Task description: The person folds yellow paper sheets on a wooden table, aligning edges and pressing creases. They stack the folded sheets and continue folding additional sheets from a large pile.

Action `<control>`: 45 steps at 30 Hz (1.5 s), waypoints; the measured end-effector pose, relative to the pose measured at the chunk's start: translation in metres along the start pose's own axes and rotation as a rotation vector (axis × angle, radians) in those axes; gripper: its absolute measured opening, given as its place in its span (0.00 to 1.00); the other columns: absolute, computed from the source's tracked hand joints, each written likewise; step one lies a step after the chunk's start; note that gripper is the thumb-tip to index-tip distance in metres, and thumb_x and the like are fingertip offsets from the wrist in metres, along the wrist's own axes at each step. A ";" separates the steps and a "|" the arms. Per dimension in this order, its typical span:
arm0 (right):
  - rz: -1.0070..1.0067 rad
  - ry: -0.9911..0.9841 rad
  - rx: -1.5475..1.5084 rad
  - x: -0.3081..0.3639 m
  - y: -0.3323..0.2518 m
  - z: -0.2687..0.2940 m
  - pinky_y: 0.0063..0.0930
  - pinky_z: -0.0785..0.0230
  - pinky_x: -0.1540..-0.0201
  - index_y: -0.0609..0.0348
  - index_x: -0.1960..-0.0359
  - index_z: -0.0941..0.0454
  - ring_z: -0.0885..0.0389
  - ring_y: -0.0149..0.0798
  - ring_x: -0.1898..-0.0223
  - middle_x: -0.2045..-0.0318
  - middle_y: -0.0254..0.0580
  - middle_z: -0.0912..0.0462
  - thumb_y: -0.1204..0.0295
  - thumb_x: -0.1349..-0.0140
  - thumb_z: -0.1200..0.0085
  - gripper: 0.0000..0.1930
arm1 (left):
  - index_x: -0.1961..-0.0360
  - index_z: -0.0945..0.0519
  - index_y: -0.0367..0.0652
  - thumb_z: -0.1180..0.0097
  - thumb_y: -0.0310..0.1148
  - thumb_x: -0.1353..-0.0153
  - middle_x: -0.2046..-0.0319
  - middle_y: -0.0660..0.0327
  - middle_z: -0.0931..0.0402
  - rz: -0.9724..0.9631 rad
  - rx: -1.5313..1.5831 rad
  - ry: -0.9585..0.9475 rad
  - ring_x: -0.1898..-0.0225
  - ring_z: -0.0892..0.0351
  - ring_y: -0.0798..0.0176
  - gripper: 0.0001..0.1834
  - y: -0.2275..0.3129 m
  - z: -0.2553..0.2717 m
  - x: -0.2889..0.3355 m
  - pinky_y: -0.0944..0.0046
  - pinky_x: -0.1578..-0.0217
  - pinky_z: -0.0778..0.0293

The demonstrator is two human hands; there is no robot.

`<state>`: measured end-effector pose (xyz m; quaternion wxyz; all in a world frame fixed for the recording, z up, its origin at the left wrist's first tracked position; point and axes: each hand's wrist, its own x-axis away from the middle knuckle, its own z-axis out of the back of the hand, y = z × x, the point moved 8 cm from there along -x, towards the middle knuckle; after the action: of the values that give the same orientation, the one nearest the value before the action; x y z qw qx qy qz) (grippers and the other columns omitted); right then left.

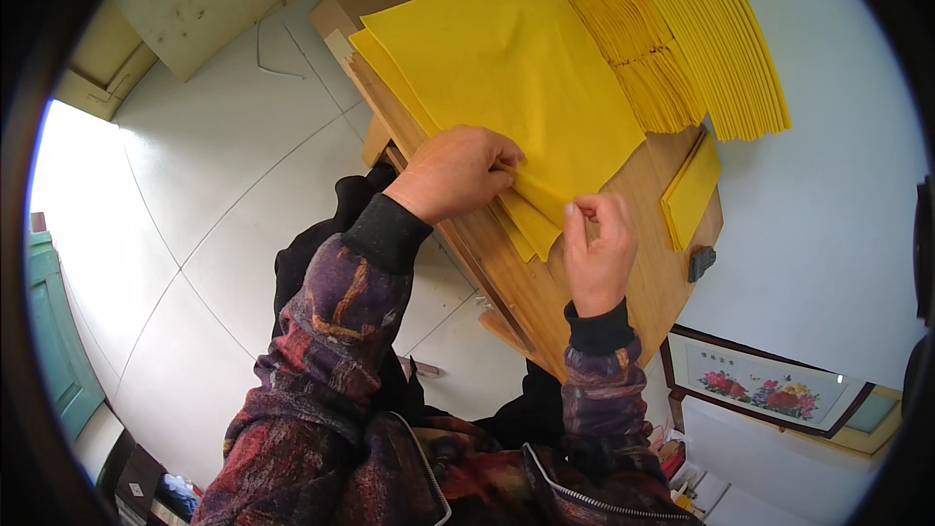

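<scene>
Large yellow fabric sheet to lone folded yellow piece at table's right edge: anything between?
Just bare brown wooden tabletop between sheet and folded piece, in the head view.

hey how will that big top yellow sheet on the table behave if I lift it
The yellow sheet is probably floppy: its near edge bends into folds between the left hand and right hand. It's likely light, looking thin for its breadth.

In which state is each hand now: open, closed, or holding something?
Left hand: closed, pinching the near edge of the yellow sheet.
Right hand: closed, apparently pinching the same sheet near its corner.
</scene>
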<state>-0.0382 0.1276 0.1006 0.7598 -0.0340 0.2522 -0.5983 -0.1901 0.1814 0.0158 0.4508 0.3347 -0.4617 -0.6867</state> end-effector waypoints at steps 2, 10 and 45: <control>-0.030 0.045 0.006 0.012 -0.005 0.007 0.39 0.33 0.63 0.61 0.71 0.26 0.26 0.48 0.65 0.70 0.45 0.26 0.77 0.45 0.42 0.04 | 0.58 0.19 0.34 0.41 0.27 0.47 0.66 0.50 0.18 0.018 0.013 0.021 0.65 0.18 0.52 0.15 -0.003 0.000 -0.001 0.62 0.62 0.24; 0.009 -0.173 -0.009 0.040 -0.010 -0.022 0.40 0.33 0.62 0.60 0.70 0.24 0.27 0.49 0.64 0.69 0.44 0.26 0.78 0.46 0.42 0.04 | 0.58 0.19 0.35 0.42 0.27 0.47 0.66 0.51 0.18 0.005 0.012 0.025 0.64 0.18 0.52 0.14 -0.003 0.000 -0.001 0.62 0.61 0.25; -0.723 0.302 0.587 0.134 0.392 0.162 0.38 0.27 0.53 0.63 0.56 0.20 0.19 0.48 0.59 0.60 0.50 0.19 0.68 0.43 0.41 0.15 | 0.62 0.23 0.27 0.45 0.20 0.44 0.57 0.56 0.18 0.170 0.244 -0.020 0.59 0.21 0.66 0.09 -0.002 -0.002 -0.001 0.70 0.53 0.28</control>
<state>0.4005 0.0737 0.0570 0.4357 0.1833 0.1521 -0.8680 -0.1886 0.1815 0.0130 0.4585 0.3398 -0.5731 -0.5881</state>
